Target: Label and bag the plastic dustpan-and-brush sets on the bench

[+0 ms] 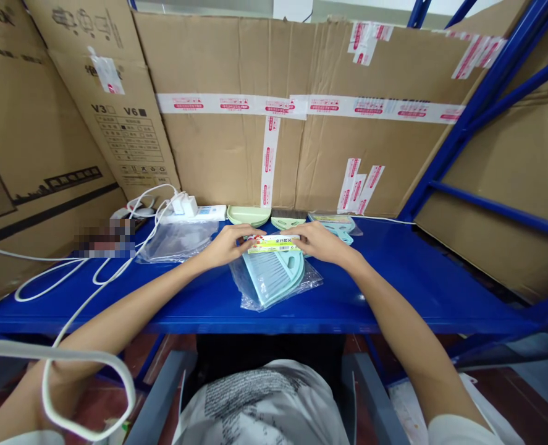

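A clear plastic bag (312, 272) with a light blue dustpan and brush set (276, 278) in it lies on the blue table (422, 278). Across its far end runs a yellow and white printed header card (274, 243). My left hand (230, 245) pinches the card's left end, and my right hand (320, 241) holds its right end between thumb and fingers. Just behind are a pale green dustpan (248, 215), a green piece with dark bristles (288, 220) and another bagged light blue set (336, 224), partly hidden by my right hand.
Flat clear bags (178, 241) lie to the left, near a white power strip (204, 214) with a plug. White cables (111, 284) loop over the table's left side. Cardboard walls (218, 154) stand behind, with a blue metal frame (468, 123) at right.
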`<state>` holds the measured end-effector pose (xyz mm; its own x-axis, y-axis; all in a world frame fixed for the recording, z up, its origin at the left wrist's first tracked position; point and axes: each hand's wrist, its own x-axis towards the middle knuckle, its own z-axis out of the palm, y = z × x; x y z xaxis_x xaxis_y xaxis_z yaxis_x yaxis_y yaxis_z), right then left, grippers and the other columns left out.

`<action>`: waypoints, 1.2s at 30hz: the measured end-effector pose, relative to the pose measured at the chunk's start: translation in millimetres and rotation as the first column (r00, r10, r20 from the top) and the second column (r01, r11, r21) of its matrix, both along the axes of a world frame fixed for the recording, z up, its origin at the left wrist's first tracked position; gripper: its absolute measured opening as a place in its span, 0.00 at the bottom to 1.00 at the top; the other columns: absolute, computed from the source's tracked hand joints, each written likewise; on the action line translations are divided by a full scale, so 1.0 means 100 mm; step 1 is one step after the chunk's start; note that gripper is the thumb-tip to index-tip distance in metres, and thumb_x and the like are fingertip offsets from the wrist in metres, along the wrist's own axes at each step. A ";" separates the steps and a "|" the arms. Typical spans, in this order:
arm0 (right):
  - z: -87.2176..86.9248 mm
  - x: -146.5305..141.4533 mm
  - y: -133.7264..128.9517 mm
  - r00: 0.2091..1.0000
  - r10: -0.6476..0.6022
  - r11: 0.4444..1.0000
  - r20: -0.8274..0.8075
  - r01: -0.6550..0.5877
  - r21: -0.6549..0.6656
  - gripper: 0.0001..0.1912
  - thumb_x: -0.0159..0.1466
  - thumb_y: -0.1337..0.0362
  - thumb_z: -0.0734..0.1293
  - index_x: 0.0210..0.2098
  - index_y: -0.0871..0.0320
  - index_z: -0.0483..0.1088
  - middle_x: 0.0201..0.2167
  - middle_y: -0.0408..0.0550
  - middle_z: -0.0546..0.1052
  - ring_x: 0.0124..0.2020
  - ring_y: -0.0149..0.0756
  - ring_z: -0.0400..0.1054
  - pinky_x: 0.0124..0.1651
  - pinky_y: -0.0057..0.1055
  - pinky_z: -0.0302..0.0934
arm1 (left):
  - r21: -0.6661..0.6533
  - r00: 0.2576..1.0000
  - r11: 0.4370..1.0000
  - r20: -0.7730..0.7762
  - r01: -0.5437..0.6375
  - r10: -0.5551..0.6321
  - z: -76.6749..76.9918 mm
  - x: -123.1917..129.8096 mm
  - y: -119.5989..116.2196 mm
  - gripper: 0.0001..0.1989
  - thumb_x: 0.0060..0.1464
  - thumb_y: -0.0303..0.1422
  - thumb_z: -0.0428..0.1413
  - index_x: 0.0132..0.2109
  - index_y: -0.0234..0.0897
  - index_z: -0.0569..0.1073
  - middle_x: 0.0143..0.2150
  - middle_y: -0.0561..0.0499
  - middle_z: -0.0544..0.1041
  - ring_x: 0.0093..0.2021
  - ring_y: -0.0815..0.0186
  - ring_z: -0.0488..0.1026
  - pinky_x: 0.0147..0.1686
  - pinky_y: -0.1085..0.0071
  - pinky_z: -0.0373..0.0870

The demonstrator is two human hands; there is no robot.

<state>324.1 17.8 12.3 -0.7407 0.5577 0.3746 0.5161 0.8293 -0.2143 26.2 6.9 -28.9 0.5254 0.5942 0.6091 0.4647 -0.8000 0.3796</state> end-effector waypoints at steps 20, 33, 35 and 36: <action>-0.14 -0.27 -0.25 0.950 -0.089 0.823 0.300 -0.099 0.559 0.10 0.71 0.70 0.66 0.50 0.60 0.76 0.51 0.59 0.80 0.51 0.50 0.70 0.53 0.44 0.56 | -0.503 0.936 0.834 0.350 0.226 -0.042 -0.01 0.01 0.04 0.14 0.56 0.37 0.69 0.46 0.35 0.84 0.41 0.44 0.86 0.39 0.61 0.83 0.41 0.66 0.80; -0.07 0.83 -0.92 0.783 -0.619 0.763 0.067 0.579 0.287 0.17 0.75 0.50 0.62 0.48 0.56 0.74 0.43 0.55 0.81 0.40 0.47 0.76 0.38 0.35 0.60 | -0.435 0.737 0.899 0.624 0.051 0.260 -0.03 -0.06 0.23 0.17 0.46 0.37 0.69 0.41 0.34 0.77 0.42 0.46 0.79 0.32 0.67 0.77 0.22 0.75 0.71; -0.25 1.12 -0.99 0.696 -0.704 0.703 0.140 0.658 0.268 0.17 0.75 0.51 0.61 0.48 0.57 0.74 0.42 0.55 0.82 0.39 0.48 0.77 0.38 0.36 0.61 | -0.443 0.749 0.895 0.610 0.054 0.257 -0.07 -0.05 0.24 0.17 0.45 0.35 0.68 0.42 0.33 0.77 0.43 0.45 0.78 0.31 0.68 0.77 0.22 0.76 0.71; -0.34 1.22 -1.00 0.651 -0.735 0.677 0.189 0.688 0.260 0.17 0.75 0.52 0.61 0.50 0.57 0.73 0.43 0.56 0.82 0.40 0.49 0.77 0.38 0.37 0.61 | -0.449 0.755 0.892 0.603 0.055 0.257 -0.09 -0.04 0.24 0.16 0.45 0.34 0.67 0.42 0.33 0.77 0.43 0.45 0.78 0.31 0.68 0.77 0.22 0.76 0.71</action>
